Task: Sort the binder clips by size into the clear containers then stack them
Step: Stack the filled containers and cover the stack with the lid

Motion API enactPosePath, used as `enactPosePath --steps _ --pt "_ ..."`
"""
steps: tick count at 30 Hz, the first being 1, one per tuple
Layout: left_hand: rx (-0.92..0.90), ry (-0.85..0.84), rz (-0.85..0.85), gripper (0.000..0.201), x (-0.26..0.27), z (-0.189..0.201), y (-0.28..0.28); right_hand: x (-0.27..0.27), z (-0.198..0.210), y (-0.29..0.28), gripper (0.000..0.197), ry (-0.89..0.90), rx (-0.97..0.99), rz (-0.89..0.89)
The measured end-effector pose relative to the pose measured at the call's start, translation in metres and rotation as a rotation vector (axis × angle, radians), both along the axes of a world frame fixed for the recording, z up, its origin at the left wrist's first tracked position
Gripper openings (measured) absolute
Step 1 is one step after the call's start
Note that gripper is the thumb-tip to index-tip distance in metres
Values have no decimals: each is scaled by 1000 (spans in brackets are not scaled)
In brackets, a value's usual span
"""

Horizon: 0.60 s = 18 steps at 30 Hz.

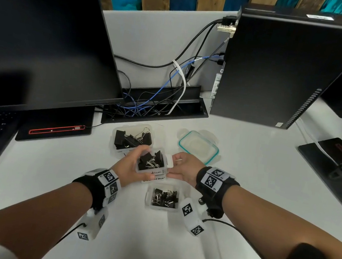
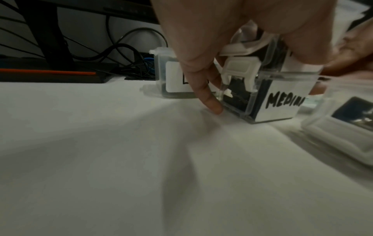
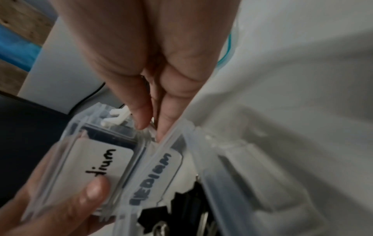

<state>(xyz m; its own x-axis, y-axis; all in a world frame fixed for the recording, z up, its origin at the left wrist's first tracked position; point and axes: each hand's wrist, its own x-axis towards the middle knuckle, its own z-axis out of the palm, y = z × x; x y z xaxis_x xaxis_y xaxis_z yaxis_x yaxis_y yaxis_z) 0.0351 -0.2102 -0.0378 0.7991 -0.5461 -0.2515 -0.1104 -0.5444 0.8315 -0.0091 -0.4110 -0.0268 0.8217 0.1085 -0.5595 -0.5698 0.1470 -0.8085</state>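
Note:
Three clear containers of black binder clips stand on the white desk. The large one (image 1: 131, 138) is at the back and the small one (image 1: 162, 197) is nearest me. Between them is the medium container (image 1: 152, 164), labelled "MEDIUM" (image 2: 280, 102). My left hand (image 1: 132, 163) grips it from the left, with the thumb (image 3: 95, 188) on its handwritten label (image 3: 101, 159). My right hand (image 1: 182, 168) is at its right side. In the right wrist view its thumb and forefinger (image 3: 141, 118) pinch a small white latch tab (image 3: 149, 130) at the rim. All three containers are uncovered.
A clear lid with a teal seal (image 1: 198, 146) lies on the desk behind my right hand. A monitor (image 1: 47, 35) and its base (image 1: 56, 126) stand at the left, a black computer tower (image 1: 284, 68) at the back right, and a cable tray (image 1: 158, 103) between them.

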Motion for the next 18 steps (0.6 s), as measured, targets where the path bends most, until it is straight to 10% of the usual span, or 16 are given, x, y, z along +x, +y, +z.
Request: enactPosePath --steps 9,14,18 --pt "-3 -3 -19 71 1 -2 2 4 4 8 16 110 13 -137" --pt "-3 -9 -1 79 -1 -3 1 2 22 21 34 92 -554 115" --pt "21 -31 8 76 -1 -2 1 9 12 22 32 35 -464 -64"
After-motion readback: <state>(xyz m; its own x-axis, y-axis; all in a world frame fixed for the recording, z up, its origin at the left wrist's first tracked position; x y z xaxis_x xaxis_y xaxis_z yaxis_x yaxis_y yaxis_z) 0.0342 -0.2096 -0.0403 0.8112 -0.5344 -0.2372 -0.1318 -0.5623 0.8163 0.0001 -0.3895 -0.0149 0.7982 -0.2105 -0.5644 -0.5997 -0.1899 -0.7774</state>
